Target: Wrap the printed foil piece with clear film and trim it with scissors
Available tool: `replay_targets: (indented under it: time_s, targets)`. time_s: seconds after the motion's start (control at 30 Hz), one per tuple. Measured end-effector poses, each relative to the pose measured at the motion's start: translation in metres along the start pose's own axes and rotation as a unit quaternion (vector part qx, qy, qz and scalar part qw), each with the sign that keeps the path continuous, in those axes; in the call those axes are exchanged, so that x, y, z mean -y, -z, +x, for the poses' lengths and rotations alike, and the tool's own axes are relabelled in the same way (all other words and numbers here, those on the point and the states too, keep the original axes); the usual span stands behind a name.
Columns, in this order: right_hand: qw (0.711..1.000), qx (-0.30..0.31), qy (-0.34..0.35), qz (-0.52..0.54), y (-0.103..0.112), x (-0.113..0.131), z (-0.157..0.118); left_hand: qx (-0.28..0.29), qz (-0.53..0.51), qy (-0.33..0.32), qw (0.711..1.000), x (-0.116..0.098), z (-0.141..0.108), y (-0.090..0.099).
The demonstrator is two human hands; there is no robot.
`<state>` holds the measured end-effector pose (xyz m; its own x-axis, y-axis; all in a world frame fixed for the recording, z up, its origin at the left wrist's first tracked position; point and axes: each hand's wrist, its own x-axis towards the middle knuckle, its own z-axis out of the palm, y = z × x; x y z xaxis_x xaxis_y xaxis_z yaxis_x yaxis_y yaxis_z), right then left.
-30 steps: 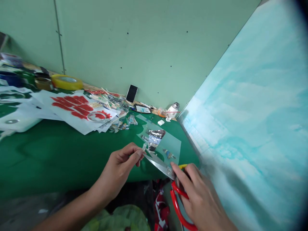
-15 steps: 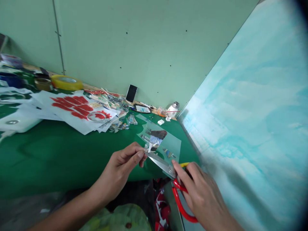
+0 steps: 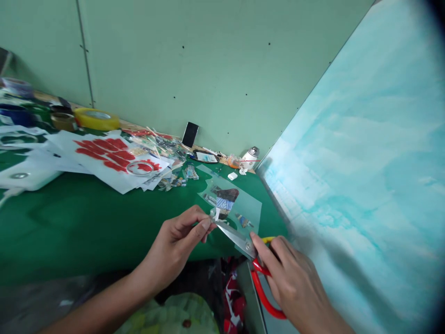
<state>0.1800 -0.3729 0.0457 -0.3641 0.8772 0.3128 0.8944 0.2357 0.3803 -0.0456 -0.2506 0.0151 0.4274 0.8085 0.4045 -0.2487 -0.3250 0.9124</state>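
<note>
My left hand (image 3: 184,239) is closed in a pinch on a small piece, mostly hidden by the fingertips. My right hand (image 3: 288,269) holds scissors (image 3: 239,239) with red and yellow handles, its index finger stretched toward the pivot. The blade tips are at my left fingertips. Just beyond them lies a dark, blue and white patterned cutout (image 3: 226,200) on a clear plastic sheet (image 3: 252,204). Another small coloured cutout (image 3: 244,221) rests on the sheet's right part.
On the green table (image 3: 86,222) are white papers with red shapes (image 3: 107,155), a yellow tape roll (image 3: 96,119), jars, thin sticks and scraps. A dark phone (image 3: 190,135) leans on the wall. A white device (image 3: 28,175) sits left. A pale blue wall stands right.
The scissors and my right hand have shifted very slightly to the right. My left fingertips have moved a little, still pinched at the blade tips.
</note>
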Motion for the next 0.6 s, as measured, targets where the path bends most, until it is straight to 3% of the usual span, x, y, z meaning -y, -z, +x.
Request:
replay_targets:
  time_s: [0.6]
  targets:
    - [0.993,0.026,-0.022,0.112,-0.0104,0.0052,-0.0039,-0.043,0.024,0.056,0.997,-0.0016,0.0020,-0.0050]
